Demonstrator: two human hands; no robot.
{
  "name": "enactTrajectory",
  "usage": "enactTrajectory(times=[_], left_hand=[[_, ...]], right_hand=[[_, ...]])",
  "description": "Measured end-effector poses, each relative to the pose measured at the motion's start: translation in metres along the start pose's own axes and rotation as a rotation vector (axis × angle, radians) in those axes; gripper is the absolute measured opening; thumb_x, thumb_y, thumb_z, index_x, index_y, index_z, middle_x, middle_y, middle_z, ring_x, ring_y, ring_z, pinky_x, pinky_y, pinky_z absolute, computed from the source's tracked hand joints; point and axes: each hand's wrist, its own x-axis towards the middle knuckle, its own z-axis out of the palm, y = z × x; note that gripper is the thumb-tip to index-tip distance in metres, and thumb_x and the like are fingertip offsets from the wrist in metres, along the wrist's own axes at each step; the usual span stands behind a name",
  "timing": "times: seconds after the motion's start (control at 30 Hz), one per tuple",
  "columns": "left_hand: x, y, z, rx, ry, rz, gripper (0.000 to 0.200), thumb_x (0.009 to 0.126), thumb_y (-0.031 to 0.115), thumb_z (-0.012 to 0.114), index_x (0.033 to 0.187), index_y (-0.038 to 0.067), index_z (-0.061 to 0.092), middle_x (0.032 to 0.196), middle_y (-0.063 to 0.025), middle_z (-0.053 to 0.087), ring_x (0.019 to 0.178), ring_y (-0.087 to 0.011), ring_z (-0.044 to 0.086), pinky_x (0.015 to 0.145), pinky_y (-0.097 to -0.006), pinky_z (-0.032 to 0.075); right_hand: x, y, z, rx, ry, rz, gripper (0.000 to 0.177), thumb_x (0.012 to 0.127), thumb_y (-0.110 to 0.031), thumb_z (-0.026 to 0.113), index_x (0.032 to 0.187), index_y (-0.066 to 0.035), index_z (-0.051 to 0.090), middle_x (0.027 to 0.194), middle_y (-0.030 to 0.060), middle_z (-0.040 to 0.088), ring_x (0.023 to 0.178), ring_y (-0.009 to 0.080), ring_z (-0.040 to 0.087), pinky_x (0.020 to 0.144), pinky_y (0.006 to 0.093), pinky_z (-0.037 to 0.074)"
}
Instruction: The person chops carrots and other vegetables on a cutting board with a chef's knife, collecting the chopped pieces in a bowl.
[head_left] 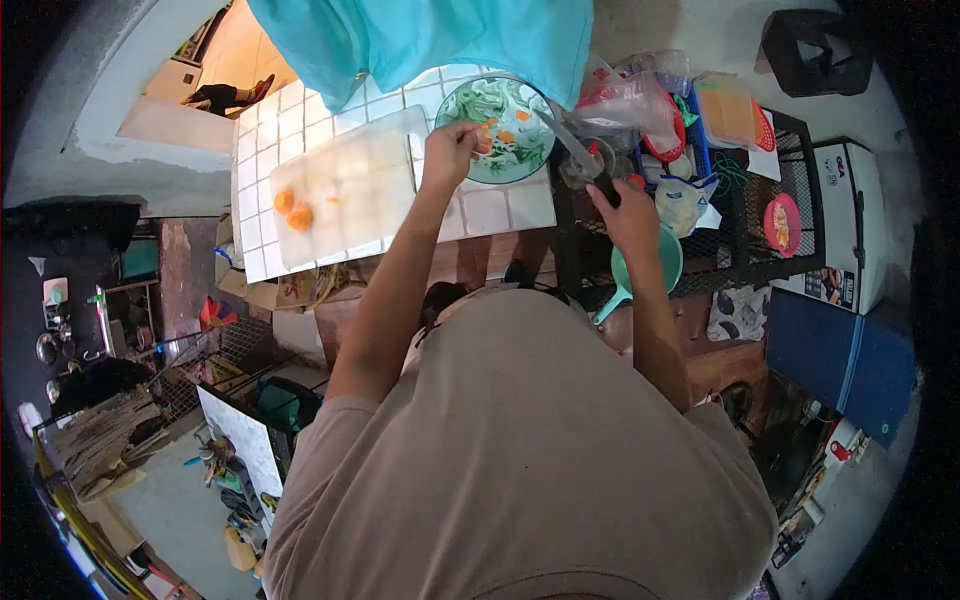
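My left hand (pixel 455 152) is over the near left side of a round bowl (pixel 541 165), its fingers pinched on small orange carrot pieces (pixel 484 139). Chopped pale-green vegetable (pixel 478 101) and a few orange slices (pixel 522 115) lie inside the bowl. In my right hand (pixel 628 212) is a knife (pixel 572 147) with a black handle, its blade pointing up and left to the bowl's right rim. A white cutting board (pixel 355 180) lies left of the bowl. Two orange carrot chunks (pixel 298 216) rest at its left end.
The tiled counter (pixel 505 210) ends near my body. A turquoise cloth (pixel 430 40) hangs at its far side. To the right, a black rack holds plastic bags (pixel 630 100), a blue basket (pixel 702 150) and a pink bowl (pixel 782 224). A green dipper (pixel 665 258) sits beside my right forearm.
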Motion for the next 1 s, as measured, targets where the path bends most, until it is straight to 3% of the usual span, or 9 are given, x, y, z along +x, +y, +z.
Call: enactTrajectory(times=[0.13,0.23,0.43,0.5,0.53,0.63,0.77,0.87,1.0], left_hand=[[0.013,0.000,-0.007,0.913,0.055,0.281,0.018,0.099,0.020,0.069,0.106,0.004,0.071,0.084,-0.0134,0.071,0.074,-0.0269,0.068,0.070,-0.0379,0.054],[-0.009,0.023,-0.030,0.693,0.221,0.178,0.016,0.097,0.021,0.070,0.106,0.007,0.071,0.086,-0.0150,0.066,0.075,-0.0328,0.062,0.071,-0.0403,0.052],[-0.121,-0.005,-0.178,0.673,0.522,0.075,0.030,0.095,0.023,0.073,0.117,0.005,0.065,0.093,-0.0129,0.064,0.082,-0.0269,0.064,0.075,-0.0405,0.053],[-0.158,-0.009,-0.236,0.729,0.674,0.031,0.035,0.095,0.022,0.073,0.121,0.002,0.062,0.101,-0.0136,0.063,0.085,-0.0252,0.063,0.075,-0.0406,0.053],[-0.172,-0.011,-0.262,0.717,0.727,-0.042,0.037,0.095,0.022,0.073,0.123,0.001,0.061,0.105,-0.0141,0.063,0.086,-0.0247,0.063,0.076,-0.0408,0.053],[-0.182,-0.009,-0.317,0.782,0.607,-0.107,0.050,0.090,0.022,0.079,0.131,0.002,0.058,0.113,-0.0154,0.061,0.093,-0.0264,0.064,0.084,-0.0394,0.055],[-0.171,-0.021,-0.332,1.079,0.285,0.182,0.054,0.082,0.014,0.084,0.128,0.003,0.060,0.117,-0.0166,0.063,0.106,-0.0329,0.062,0.094,-0.0431,0.051],[-0.159,-0.030,-0.331,1.025,0.159,0.179,0.053,0.078,0.009,0.084,0.125,0.004,0.061,0.118,-0.0167,0.064,0.112,-0.0365,0.059,0.099,-0.0453,0.049],[-0.148,-0.050,-0.338,0.882,0.165,0.361,0.052,0.075,0.006,0.084,0.122,0.005,0.062,0.114,-0.0153,0.064,0.105,-0.0372,0.060,0.095,-0.0451,0.050]], right_hand=[[0.002,-0.020,-0.012,0.117,-0.129,0.046,0.057,0.094,-0.052,0.068,0.111,0.002,0.072,0.102,0.0264,0.072,0.097,0.0460,0.068,0.084,0.0508,0.053],[-0.002,-0.031,-0.001,0.229,-0.191,0.033,0.058,0.096,-0.051,0.066,0.118,0.002,0.072,0.107,0.0272,0.072,0.101,0.0470,0.068,0.089,0.0508,0.053],[-0.022,-0.102,0.048,0.421,-0.556,0.047,0.055,0.100,-0.047,0.063,0.113,0.006,0.067,0.104,0.0300,0.071,0.100,0.0471,0.068,0.088,0.0461,0.052],[-0.032,-0.125,0.066,0.506,-0.595,0.061,0.052,0.101,-0.046,0.063,0.110,0.005,0.068,0.099,0.0278,0.072,0.094,0.0433,0.069,0.085,0.0459,0.052],[-0.037,-0.128,0.085,0.558,-0.574,-0.011,0.049,0.102,-0.045,0.062,0.105,0.003,0.068,0.086,0.0193,0.071,0.079,0.0328,0.070,0.074,0.0424,0.052],[-0.039,-0.169,0.106,0.741,-0.768,0.006,0.037,0.106,-0.037,0.059,0.102,-0.001,0.068,0.070,0.0027,0.058,0.057,0.0109,0.054,0.057,0.0306,0.045],[-0.033,-0.230,0.144,0.842,-0.801,-0.005,0.036,0.106,-0.037,0.059,0.103,-0.002,0.066,0.070,0.0026,0.058,0.059,0.0106,0.054,0.057,0.0299,0.045],[-0.029,-0.270,0.166,0.631,-0.594,-0.061,0.035,0.106,-0.037,0.060,0.102,-0.002,0.065,0.069,0.0051,0.057,0.060,0.0150,0.055,0.059,0.0329,0.046],[-0.047,-0.304,0.192,0.689,-0.647,0.245,0.032,0.102,-0.034,0.065,0.099,-0.002,0.064,0.071,0.0106,0.061,0.064,0.0234,0.061,0.063,0.0378,0.049]])
